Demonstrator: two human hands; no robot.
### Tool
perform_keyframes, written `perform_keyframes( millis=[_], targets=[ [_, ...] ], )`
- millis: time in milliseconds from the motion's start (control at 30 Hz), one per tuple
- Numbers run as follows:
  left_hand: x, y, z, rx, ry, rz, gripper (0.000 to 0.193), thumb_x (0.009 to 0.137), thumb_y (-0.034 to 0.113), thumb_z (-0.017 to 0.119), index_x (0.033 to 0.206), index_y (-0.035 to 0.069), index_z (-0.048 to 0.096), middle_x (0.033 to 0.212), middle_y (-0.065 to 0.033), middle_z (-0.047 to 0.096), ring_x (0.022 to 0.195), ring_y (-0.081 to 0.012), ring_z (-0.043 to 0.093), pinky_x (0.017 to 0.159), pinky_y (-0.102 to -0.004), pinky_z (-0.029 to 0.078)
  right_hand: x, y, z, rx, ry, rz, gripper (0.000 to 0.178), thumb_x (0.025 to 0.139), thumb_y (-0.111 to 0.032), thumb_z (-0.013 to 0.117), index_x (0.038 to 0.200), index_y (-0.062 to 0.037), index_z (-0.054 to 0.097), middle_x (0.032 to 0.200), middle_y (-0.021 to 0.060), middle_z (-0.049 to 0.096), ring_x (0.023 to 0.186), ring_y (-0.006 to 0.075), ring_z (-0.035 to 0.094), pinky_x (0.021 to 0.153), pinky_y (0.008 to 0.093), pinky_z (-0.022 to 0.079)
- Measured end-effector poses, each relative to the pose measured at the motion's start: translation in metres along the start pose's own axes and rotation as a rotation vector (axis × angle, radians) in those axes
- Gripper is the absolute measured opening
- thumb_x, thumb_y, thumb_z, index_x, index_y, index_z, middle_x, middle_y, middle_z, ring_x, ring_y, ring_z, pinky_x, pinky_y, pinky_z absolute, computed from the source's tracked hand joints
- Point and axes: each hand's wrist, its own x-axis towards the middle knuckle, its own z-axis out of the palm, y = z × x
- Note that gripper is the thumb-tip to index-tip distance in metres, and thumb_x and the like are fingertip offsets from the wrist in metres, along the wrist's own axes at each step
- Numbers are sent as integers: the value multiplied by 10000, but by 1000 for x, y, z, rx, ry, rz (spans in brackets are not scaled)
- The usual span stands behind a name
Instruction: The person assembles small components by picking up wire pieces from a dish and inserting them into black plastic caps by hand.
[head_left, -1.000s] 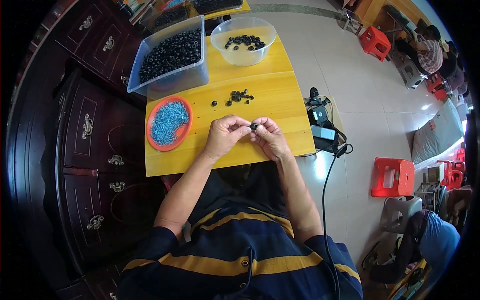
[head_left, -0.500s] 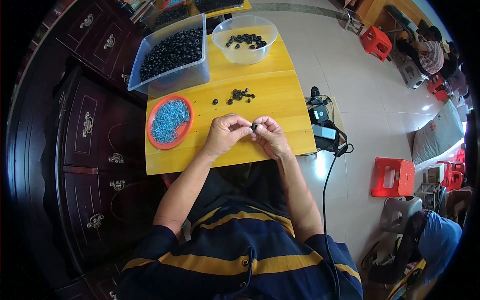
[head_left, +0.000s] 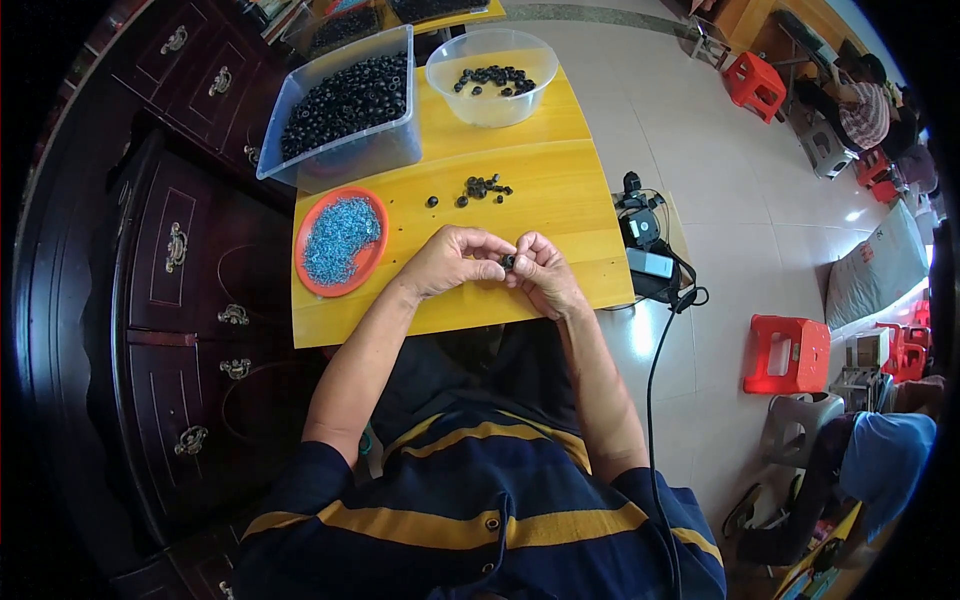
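Note:
Over the near part of the yellow table [head_left: 400, 318], a small black round part [head_left: 508, 262] with a hole sits between my two hands. My right hand [head_left: 546, 278] pinches it between thumb and fingers. From the other side, the thumb and fingers of my left hand [head_left: 446, 264] close in on it; whether they grip the part or a tinier piece is too small to tell. Just beyond my hands lies a loose cluster of small black parts [head_left: 478, 188]. An orange plate [head_left: 378, 262] heaped with small bluish clear pieces [head_left: 340, 240] stands to the left.
A clear bin [head_left: 350, 155] full of black parts stands at the far left, beside a clear round bowl [head_left: 490, 112] holding some. Right of the table are a power pack with cables [head_left: 650, 262] and a red stool [head_left: 785, 355]. Dark drawers [head_left: 160, 250] line the left. Other people sit at right.
My left hand has shifted slightly, its fingers reaching over the black part. The part has come down a little toward me, still in my right hand.

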Motion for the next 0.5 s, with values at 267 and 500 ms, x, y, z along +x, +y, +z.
perform_keyframes(
  millis=[267,500],
  targets=[
    [4,4,-3,203,-24,112,240,774,-8,745,1012,17,732,862,-15,679,780,-98,624,731,-241,502,0,0,0,-4,-4,-7,183,879,-131,723,917,-73,553,836,51,650,704,136,631,665,245,531],
    [2,22,-4,487,-30,152,229,737,19,779,962,47,748,772,18,634,687,-66,554,652,-224,448,0,-3,-1,-78,33,38,178,880,-125,723,882,-72,554,801,41,644,691,126,624,651,242,518]
  ],
)
